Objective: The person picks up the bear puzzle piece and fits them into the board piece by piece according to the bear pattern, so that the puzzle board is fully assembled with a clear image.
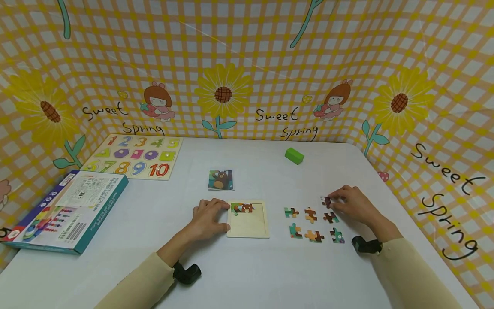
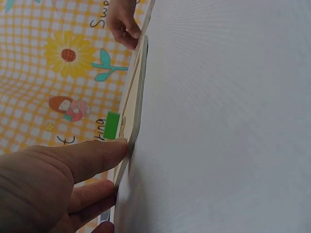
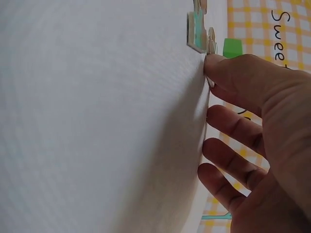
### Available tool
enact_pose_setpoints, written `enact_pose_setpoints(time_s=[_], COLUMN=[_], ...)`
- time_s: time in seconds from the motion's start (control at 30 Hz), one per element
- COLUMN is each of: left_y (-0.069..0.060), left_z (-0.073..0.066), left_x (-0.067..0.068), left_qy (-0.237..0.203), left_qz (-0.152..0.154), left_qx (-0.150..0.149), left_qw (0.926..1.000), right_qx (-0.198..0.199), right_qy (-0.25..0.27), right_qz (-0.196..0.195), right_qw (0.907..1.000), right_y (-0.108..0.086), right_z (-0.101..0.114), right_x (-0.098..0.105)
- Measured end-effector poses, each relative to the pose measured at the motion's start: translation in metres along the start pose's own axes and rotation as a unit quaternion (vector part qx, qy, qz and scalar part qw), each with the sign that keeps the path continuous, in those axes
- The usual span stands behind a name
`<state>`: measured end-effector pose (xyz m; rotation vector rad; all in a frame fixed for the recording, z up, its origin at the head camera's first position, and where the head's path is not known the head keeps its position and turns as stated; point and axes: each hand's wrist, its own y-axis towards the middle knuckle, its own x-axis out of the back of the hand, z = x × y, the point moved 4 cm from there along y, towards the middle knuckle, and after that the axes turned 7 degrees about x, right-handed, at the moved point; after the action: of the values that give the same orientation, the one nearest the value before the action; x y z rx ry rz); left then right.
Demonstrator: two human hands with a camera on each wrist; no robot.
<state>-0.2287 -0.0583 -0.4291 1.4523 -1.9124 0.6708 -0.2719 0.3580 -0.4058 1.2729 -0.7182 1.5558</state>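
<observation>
My left hand (image 1: 208,219) rests against the left side of a square wooden puzzle tray (image 1: 248,227), thumb and forefinger touching its edge. Joined puzzle pieces (image 1: 243,208) with a bear's face lie along the tray's top left. To the right, my right hand (image 1: 353,205) pinches a dark and white puzzle piece (image 1: 326,201) at the table surface. In the right wrist view, the thumb (image 3: 223,68) largely covers that piece. Several loose pieces, among them a brown one (image 1: 310,215) and a green one (image 1: 337,235), lie spread between the tray and my right hand.
Behind the tray lies a bear picture card (image 1: 221,180). A green block (image 1: 294,156) sits at the back right. At the left are a number board (image 1: 129,159) and a flat toy box (image 1: 69,210), whose corner reaches the board. Patterned cloth (image 1: 247,56) surrounds the table.
</observation>
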Motion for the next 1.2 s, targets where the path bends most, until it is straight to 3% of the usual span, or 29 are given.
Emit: enact_pose_setpoints(time_s=[0.4, 0.9, 1.03, 1.2], left_y=[0.0, 0.0, -0.002, -0.004], left_z=[-0.001, -0.001, -0.001, -0.003], left_x=[0.001, 0.0, 0.001, 0.003], left_qy=[-0.001, 0.002, -0.007, -0.007], left_qz=[0.001, 0.004, 0.002, -0.006], left_qx=[0.003, 0.007, -0.007, -0.026], left_qw=[1.0, 1.0, 0.9999, 0.9996], right_qx=[0.001, 0.062, 0.087, 0.088], right_qy=[0.01, 0.046, 0.051, 0.054], right_qz=[0.014, -0.011, -0.026, -0.028], right_qw=[0.9999, 0.9969, 0.9946, 0.9943], right_y=[-0.001, 0.008, 0.012, 0.017], right_z=[0.016, 0.087, 0.109, 0.132], right_x=[0.003, -0.01, -0.014, -0.021])
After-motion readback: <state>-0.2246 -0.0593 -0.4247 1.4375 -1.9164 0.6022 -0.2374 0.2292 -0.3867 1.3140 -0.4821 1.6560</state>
